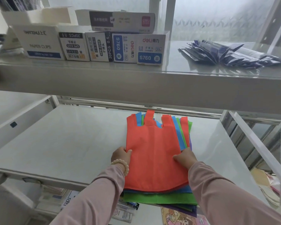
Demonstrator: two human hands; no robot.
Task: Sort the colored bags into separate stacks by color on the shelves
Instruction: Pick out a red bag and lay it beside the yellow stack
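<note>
A mixed pile of flat fabric bags lies on the lower white shelf, overhanging its front edge. An orange-red bag is on top. Blue, green and purple bags stick out beneath it. My left hand grips the pile's left edge, thumb on the orange-red bag. On the right side, my right hand pinches the orange-red bag's edge, fingers tucked under it. Both sleeves are pink.
The upper shelf carries a row of stationery boxes at the left and a fan of dark blue packets at the right. Metal uprights stand on the right. Papers and packets lie below the lower shelf.
</note>
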